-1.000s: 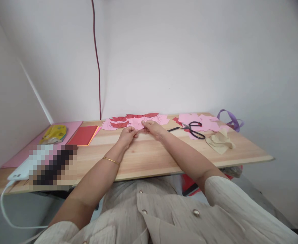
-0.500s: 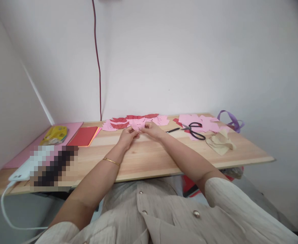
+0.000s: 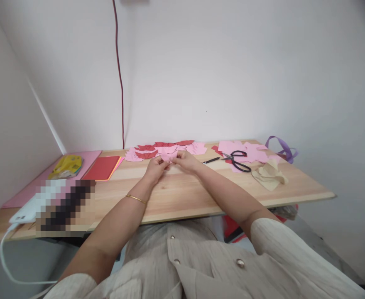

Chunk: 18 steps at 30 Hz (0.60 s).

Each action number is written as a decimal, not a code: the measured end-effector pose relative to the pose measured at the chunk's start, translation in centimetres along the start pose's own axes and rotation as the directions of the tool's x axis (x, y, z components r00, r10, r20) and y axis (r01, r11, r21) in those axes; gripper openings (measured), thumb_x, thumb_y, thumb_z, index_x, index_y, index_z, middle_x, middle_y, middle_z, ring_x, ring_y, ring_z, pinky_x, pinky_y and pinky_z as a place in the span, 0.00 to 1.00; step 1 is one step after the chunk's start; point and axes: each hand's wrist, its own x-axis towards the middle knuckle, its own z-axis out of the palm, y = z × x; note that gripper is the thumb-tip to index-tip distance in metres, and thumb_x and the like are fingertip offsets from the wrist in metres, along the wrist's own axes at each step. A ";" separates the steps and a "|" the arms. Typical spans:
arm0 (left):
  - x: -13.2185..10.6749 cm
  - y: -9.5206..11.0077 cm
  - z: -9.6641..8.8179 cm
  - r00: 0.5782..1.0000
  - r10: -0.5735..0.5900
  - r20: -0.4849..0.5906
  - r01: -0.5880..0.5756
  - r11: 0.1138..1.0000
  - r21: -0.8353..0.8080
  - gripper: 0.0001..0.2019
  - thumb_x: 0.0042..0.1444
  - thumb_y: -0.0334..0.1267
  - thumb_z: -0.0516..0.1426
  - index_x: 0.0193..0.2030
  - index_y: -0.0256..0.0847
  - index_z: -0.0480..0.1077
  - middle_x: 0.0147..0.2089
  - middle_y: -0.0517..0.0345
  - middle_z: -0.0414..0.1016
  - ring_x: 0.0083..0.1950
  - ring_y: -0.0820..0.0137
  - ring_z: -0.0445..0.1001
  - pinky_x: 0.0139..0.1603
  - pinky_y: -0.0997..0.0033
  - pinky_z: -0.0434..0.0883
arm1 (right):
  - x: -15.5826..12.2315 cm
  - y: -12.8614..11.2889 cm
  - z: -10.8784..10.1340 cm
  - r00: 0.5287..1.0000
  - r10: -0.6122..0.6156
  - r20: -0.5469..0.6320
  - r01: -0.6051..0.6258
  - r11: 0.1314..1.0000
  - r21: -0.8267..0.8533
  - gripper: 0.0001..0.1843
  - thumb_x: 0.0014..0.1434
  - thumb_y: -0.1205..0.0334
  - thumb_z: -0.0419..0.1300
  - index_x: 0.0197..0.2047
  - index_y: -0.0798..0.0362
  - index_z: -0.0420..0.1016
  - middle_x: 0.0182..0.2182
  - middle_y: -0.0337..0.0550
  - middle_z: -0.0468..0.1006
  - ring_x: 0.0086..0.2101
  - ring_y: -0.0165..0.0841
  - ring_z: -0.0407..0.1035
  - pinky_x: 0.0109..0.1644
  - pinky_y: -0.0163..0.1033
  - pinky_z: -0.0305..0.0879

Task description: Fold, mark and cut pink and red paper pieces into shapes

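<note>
Pink paper piece (image 3: pixel 169 155), perhaps creased, partly hidden between left hand (image 3: pixel 156 167) and right hand (image 3: pixel 187 161)

Craft corner, home or small workshop undeterminable: pale wooden tabletop (image 3: pixel 182 195) against plain white walls (image 3: pixel 201 74), bearing cut pink and red paper pieces (image 3: pixel 146 155), black-handled metal scissors (image 3: pixel 232 157) and a flat stack of red-topped coloured paper sheets (image 3: pixel 103 167).

Back: smooth pale-grey wall (image 3: pixel 232 74); thin dark-red cord (image 3: pixel 118 70) running down it (slightly bowed);
Left: plain, greyer side wall (image 3: pixel 4 104); slanting whitish strip (image 3: pixel 47 118);
Furniture: light-brown wood-grained table (image 3: pixel 182 199), far edge along the back;
Light: soft, shadows faint.
</note>
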 end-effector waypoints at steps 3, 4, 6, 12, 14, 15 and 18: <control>0.1 0.0 -0.1 1.000 0.008 -0.012 -0.008 1.000 0.029 0.11 0.40 0.38 0.64 0.31 0.36 0.73 0.26 0.59 0.72 0.26 0.74 0.68 0.32 0.71 0.67 | 0.1 0.1 -0.1 0.999 0.008 -0.041 -0.008 1.000 -0.002 0.17 0.53 0.50 0.57 0.22 0.54 0.69 0.22 0.37 0.70 0.26 0.28 0.62 0.32 0.35 0.58; 0.1 -0.1 -0.2 1.000 0.008 -0.022 -0.007 0.999 0.043 0.10 0.40 0.38 0.64 0.31 0.36 0.73 0.25 0.59 0.72 0.26 0.74 0.67 0.31 0.72 0.66 | 0.2 0.0 -0.2 0.998 -0.010 -0.063 0.011 1.000 0.017 0.17 0.53 0.50 0.57 0.22 0.54 0.69 0.22 0.37 0.70 0.26 0.28 0.62 0.33 0.34 0.58; 0.2 -0.1 -0.4 0.999 0.003 -0.048 0.000 0.997 0.074 0.09 0.40 0.37 0.63 0.29 0.36 0.73 0.24 0.59 0.71 0.25 0.74 0.67 0.30 0.72 0.66 | 0.4 0.0 -0.6 0.989 -0.033 -0.143 0.046 0.995 0.090 0.16 0.51 0.50 0.59 0.23 0.54 0.70 0.24 0.38 0.71 0.28 0.28 0.63 0.34 0.34 0.59; 0.4 -0.3 -0.6 0.994 -0.064 -0.084 0.063 0.998 -0.014 0.11 0.37 0.38 0.65 0.27 0.35 0.72 0.24 0.58 0.71 0.24 0.74 0.68 0.28 0.71 0.66 | 1.1 0.4 -2.0 0.947 0.087 -0.309 -0.001 0.963 0.269 0.18 0.50 0.46 0.60 0.28 0.54 0.72 0.27 0.39 0.73 0.27 0.27 0.63 0.35 0.35 0.61; 0.4 -0.3 -0.5 0.993 -0.078 -0.084 0.072 0.994 -0.078 0.11 0.37 0.38 0.65 0.28 0.35 0.72 0.25 0.59 0.71 0.25 0.74 0.68 0.30 0.70 0.68 | 0.9 0.5 -1.6 0.979 0.087 -0.183 -0.042 0.971 0.234 0.17 0.50 0.46 0.60 0.29 0.54 0.72 0.27 0.38 0.73 0.27 0.27 0.64 0.35 0.35 0.60; 0.3 -0.3 -0.5 0.993 -0.081 -0.082 0.073 0.993 -0.097 0.12 0.37 0.38 0.65 0.28 0.35 0.72 0.25 0.59 0.71 0.25 0.74 0.68 0.30 0.70 0.69 | 0.7 0.5 -1.2 0.991 0.080 -0.107 -0.056 0.976 0.209 0.17 0.49 0.47 0.61 0.30 0.54 0.72 0.27 0.38 0.73 0.27 0.27 0.64 0.35 0.34 0.60; 0.2 -0.3 -0.4 0.995 -0.085 -0.053 0.078 0.991 -0.112 0.11 0.38 0.38 0.65 0.29 0.35 0.72 0.26 0.59 0.71 0.26 0.75 0.68 0.31 0.70 0.69 | 0.1 0.3 0.1 1.000 0.010 -0.006 -0.009 0.989 0.150 0.15 0.47 0.50 0.63 0.28 0.54 0.70 0.24 0.36 0.71 0.27 0.27 0.63 0.33 0.33 0.58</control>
